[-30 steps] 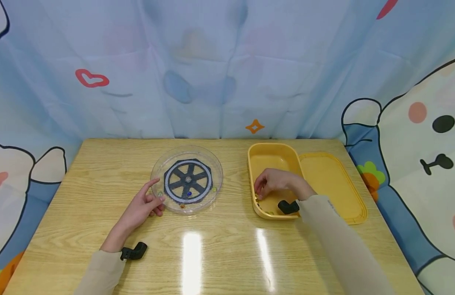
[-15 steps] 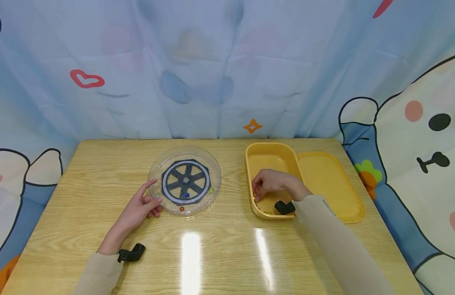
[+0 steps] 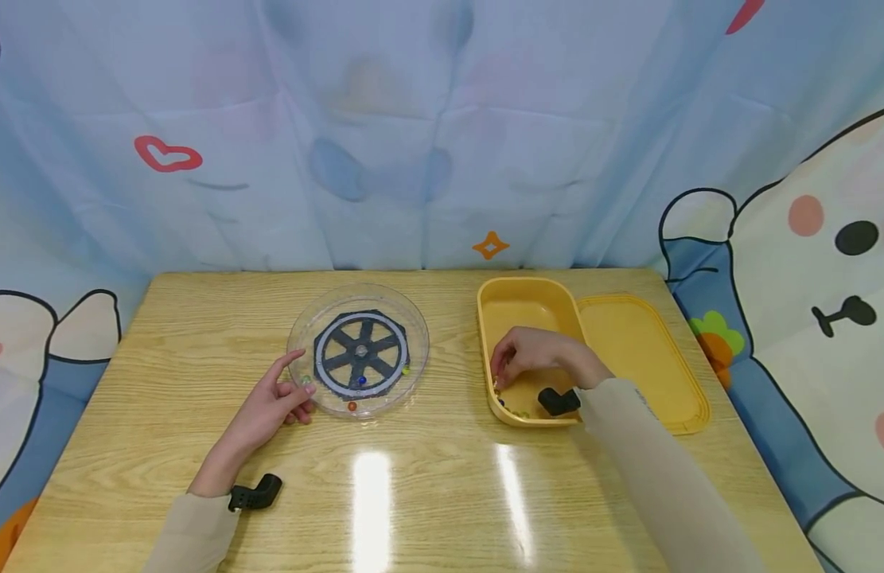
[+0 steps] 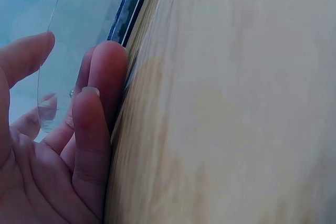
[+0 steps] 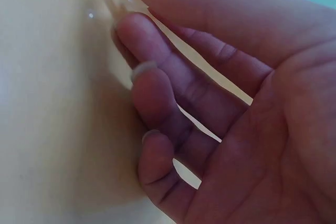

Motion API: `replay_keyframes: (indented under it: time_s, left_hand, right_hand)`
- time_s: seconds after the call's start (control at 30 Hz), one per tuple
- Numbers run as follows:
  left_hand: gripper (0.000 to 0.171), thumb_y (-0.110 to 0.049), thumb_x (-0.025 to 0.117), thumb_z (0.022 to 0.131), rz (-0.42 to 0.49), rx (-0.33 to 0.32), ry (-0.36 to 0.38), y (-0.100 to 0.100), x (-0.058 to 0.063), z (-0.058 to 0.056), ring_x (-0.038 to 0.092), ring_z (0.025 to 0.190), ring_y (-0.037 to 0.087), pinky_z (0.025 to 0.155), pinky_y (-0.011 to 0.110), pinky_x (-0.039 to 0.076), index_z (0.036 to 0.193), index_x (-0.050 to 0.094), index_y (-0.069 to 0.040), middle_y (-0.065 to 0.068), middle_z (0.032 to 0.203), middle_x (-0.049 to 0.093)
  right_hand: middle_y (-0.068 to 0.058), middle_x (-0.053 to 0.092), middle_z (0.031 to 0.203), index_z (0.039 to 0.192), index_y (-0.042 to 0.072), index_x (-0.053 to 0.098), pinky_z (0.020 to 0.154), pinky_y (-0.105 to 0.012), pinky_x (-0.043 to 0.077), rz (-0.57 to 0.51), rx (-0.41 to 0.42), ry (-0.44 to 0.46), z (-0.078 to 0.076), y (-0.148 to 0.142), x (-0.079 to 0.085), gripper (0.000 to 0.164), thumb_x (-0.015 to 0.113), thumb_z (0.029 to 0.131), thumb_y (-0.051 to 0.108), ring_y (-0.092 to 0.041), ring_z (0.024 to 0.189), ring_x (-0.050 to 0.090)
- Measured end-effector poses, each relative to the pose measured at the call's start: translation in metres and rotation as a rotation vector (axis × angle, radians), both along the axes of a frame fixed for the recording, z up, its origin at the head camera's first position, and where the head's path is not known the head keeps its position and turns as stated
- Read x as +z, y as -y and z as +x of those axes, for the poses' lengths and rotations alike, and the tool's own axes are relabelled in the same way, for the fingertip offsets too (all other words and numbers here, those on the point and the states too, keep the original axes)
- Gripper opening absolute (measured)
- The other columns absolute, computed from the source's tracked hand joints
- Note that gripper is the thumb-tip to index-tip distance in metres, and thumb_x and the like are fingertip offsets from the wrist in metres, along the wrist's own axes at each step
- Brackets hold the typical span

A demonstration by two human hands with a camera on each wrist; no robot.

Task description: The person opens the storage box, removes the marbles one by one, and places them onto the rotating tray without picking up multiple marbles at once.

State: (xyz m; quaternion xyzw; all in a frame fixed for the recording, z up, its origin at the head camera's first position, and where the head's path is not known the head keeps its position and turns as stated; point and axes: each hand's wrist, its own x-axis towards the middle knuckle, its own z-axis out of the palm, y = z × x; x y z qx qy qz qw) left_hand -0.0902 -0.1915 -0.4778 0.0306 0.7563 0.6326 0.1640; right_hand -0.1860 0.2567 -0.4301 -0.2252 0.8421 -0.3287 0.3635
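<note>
Your right hand sits bent-fingered in the yellow tub, whether pinching anything I cannot tell; loose marbles lie near its fingertips, at six o'clock; the clear dish is at nine o'clock, your left hand at its rim, thumb and index spread.

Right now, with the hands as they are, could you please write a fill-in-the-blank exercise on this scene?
The right hand is in the container, whose colour is ____.
The left hand is at the edge of a dish, whose shape is ____.
In the head view, the lid lies to the container's ____.
The dish's darkest marble is ____.
Missing words: yellow; round; right; blue.
</note>
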Motion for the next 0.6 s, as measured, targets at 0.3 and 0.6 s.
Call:
replay_keyframes:
  time_s: [0.3,0.6]
  left_hand:
    - [0.069,-0.021,0.061,0.102,0.002,0.005,0.000,0.001,-0.001,-0.002,0.068,0.069,0.024,0.061,0.030,0.052,0.158,0.022,-0.017,0.019,0.086,0.069]
    - [0.070,-0.019,0.061,0.101,0.013,-0.005,-0.019,0.002,-0.003,-0.002,0.068,0.068,0.024,0.061,0.030,0.053,0.158,0.021,-0.013,0.019,0.086,0.069]
  right_hand:
    - [-0.005,0.073,0.087,0.095,0.001,0.075,0.076,-0.029,0.052,-0.092,-0.085,-0.044,0.000,-0.010,0.013,0.015,0.079,0.085,0.011,-0.020,0.081,0.067]
    - [-0.007,0.073,0.096,0.099,0.007,0.076,0.076,-0.034,0.050,-0.151,-0.243,-0.184,0.006,-0.013,0.035,0.016,0.077,0.089,0.019,-0.029,0.086,0.064]
